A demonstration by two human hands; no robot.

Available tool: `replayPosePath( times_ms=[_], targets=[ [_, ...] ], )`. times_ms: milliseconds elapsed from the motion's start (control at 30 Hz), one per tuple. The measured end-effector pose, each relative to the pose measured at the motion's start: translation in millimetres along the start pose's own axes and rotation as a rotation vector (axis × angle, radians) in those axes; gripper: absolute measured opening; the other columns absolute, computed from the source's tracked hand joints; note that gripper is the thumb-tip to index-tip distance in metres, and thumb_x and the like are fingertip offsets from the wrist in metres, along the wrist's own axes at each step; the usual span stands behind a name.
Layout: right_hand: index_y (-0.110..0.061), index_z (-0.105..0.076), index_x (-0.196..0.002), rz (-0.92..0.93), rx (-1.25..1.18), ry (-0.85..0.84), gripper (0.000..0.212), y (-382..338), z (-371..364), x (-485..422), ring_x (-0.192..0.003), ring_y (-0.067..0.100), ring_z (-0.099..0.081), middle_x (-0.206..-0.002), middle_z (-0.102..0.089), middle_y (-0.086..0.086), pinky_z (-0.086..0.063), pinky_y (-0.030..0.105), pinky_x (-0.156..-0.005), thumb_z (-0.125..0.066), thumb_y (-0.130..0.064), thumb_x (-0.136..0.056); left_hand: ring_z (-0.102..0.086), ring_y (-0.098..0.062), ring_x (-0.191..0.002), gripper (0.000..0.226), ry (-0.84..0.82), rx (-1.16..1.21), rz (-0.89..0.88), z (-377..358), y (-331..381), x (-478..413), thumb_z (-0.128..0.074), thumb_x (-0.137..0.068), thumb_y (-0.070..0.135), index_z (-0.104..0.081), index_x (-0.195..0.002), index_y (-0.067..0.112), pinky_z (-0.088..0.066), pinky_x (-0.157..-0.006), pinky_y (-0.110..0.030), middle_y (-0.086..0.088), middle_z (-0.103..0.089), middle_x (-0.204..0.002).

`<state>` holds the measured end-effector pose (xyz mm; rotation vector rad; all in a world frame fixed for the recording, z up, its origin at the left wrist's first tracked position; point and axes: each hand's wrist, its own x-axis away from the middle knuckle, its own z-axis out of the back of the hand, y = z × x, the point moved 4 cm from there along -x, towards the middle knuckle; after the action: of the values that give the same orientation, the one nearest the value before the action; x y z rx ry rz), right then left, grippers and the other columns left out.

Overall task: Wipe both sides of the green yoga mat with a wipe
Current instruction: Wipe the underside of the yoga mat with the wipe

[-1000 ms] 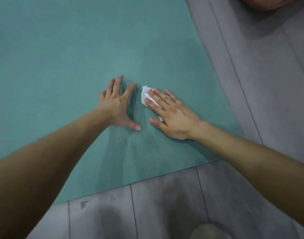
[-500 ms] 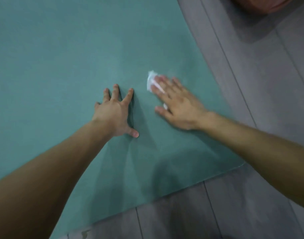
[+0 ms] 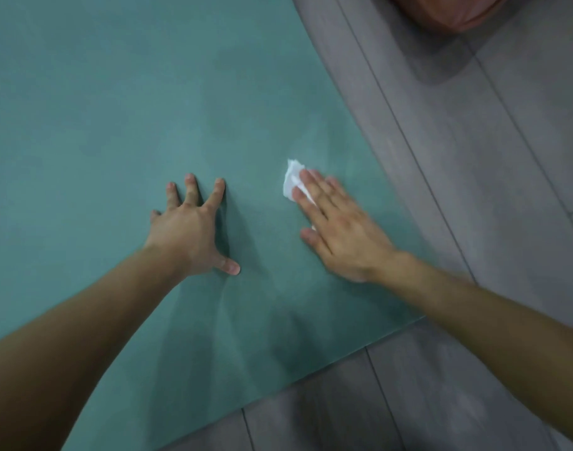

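We press the straight, close-set fingers (image 3: 314, 193) of our right hand (image 3: 340, 229) flat on the crumpled white wipe (image 3: 291, 180), pinning it to the green yoga mat (image 3: 116, 109) so the whole pad drags across the surface near the mat's right edge. Our left hand (image 3: 191, 232) has its fingers spread wide, palm down on the mat just beside, probably to stop it sliding or rucking; faint creases run toward us from it. The mat lies flat on the grey plank floor (image 3: 474, 157), this face up.
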<state>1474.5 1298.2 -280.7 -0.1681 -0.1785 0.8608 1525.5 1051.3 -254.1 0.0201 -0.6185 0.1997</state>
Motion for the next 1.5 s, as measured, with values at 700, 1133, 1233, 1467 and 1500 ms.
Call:
replayPosePath(
  times_ms=[700,1133,1233,1467,1500],
  targets=[
    [-0.03,-0.016,-0.17,0.198,0.037,-0.048,0.065,25.4,10.1,-110.7,-0.164,0.017,0.005,-0.179,0.001,0.0,-0.002,0.042,-0.134,-0.026,-0.056,-0.111,0.001,-0.039,-0.162,0.167,0.021,-0.024,0.019,6.3,5.0,2.3,-0.084,-0.039,0.089,0.023,-0.159,0.046,-0.038,-0.119,-0.059,-0.008,0.015,-0.175],
    [-0.019,-0.042,-0.161,0.009,-0.083,0.187,0.051,41.2,20.1,-151.9,-0.16,0.027,-0.024,-0.173,-0.028,0.008,-0.024,0.045,-0.129,-0.037,-0.032,-0.112,0.006,-0.04,-0.161,0.167,0.009,-0.002,0.031,5.9,5.6,2.1,-0.089,-0.043,0.081,0.025,-0.159,0.045,-0.032,-0.122,-0.061,-0.008,0.02,-0.174],
    [-0.023,-0.068,-0.138,0.051,0.04,0.315,0.041,46.5,33.6,-161.8,-0.127,0.034,-0.052,-0.138,-0.06,0.009,-0.044,0.047,-0.102,-0.05,-0.036,-0.103,0.006,-0.04,-0.161,0.167,0.011,0.01,0.037,9.2,3.1,1.1,-0.091,-0.044,0.079,0.025,-0.159,0.046,-0.031,-0.122,-0.061,-0.008,0.02,-0.174],
    [-0.014,-0.071,-0.115,-0.023,-0.282,0.289,0.028,12.5,30.8,-157.5,-0.091,0.036,-0.064,-0.11,-0.062,0.011,-0.055,0.044,-0.078,-0.058,-0.026,-0.094,0.005,-0.04,-0.161,0.168,0.0,0.0,0.047,8.3,5.7,4.5,-0.09,-0.043,0.08,0.026,-0.158,0.046,-0.035,-0.12,-0.061,-0.008,0.02,-0.174],
    [-0.013,-0.072,-0.113,0.084,-0.29,0.25,0.025,2.0,26.5,-146.6,-0.087,0.034,-0.064,-0.107,-0.062,0.01,-0.054,0.042,-0.075,-0.059,-0.025,-0.096,0.005,-0.04,-0.161,0.168,0.0,0.001,0.046,7.7,5.7,4.4,-0.09,-0.042,0.08,0.026,-0.158,0.046,-0.034,-0.121,-0.061,-0.008,0.021,-0.174]
  ],
)
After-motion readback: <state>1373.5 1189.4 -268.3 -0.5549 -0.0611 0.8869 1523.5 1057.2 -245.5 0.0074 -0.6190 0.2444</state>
